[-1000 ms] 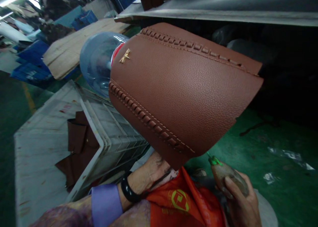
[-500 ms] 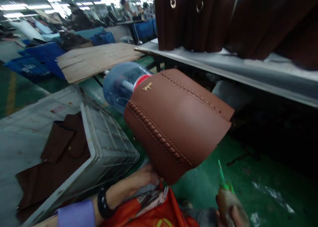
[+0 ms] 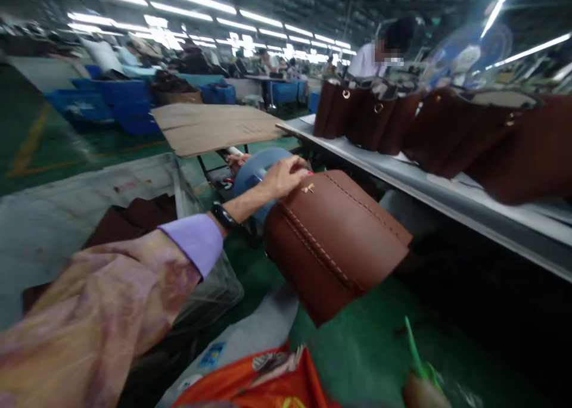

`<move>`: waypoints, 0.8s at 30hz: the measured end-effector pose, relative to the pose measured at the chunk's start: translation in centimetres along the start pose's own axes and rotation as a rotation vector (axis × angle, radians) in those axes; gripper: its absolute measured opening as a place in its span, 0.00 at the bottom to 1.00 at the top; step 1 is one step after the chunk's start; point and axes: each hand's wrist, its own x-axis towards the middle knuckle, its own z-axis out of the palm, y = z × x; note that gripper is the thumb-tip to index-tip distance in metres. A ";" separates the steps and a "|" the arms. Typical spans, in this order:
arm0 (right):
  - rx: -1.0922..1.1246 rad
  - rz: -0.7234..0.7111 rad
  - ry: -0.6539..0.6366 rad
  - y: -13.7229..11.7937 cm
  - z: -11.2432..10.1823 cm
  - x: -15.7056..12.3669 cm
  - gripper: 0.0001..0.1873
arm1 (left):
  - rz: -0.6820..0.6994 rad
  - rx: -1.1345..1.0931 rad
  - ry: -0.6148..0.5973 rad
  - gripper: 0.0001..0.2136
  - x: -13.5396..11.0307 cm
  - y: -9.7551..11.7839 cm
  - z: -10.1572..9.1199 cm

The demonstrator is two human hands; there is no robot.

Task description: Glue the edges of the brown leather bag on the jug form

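A brown leather bag body (image 3: 342,238) with braided seams and a small gold emblem is fitted around a clear blue water jug (image 3: 254,173), which lies tilted. My left hand (image 3: 283,178) reaches over the jug, fingers curled down at the leather's upper edge by a bit of red; its fingertips are partly hidden. Low at the right, my right hand (image 3: 426,393) is mostly cut off by the frame. It is closed on a slim green pointed tool (image 3: 413,348), whose tip points up, apart from the leather.
A grey plastic crate (image 3: 179,187) with brown leather pieces (image 3: 134,220) stands at left. Brown bags (image 3: 465,131) line a bench (image 3: 402,178) at right. A cardboard-topped table (image 3: 218,125) is beyond the jug. An orange-red cloth (image 3: 254,378) lies below. Another person (image 3: 366,59) stands behind the bags.
My left hand has moved from the leather's lower edge up to its top edge by the jug. The view has tilted up. My right hand sits lower in the frame.
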 end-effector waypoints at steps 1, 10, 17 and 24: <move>0.022 0.018 0.081 0.8 -0.9 -2.2 0.26 | 0.015 0.031 -0.016 0.10 0.8 0.1 0.4; 0.163 0.206 0.275 2.1 -1.7 -0.7 0.32 | 0.150 0.338 -0.188 0.21 4.4 1.2 2.9; 0.186 0.272 0.159 2.6 -2.7 2.8 0.28 | 0.153 0.380 -0.220 0.15 4.8 1.4 3.1; 0.168 0.341 0.084 3.7 -2.8 4.4 0.29 | 0.185 0.368 -0.235 0.17 4.4 1.9 3.0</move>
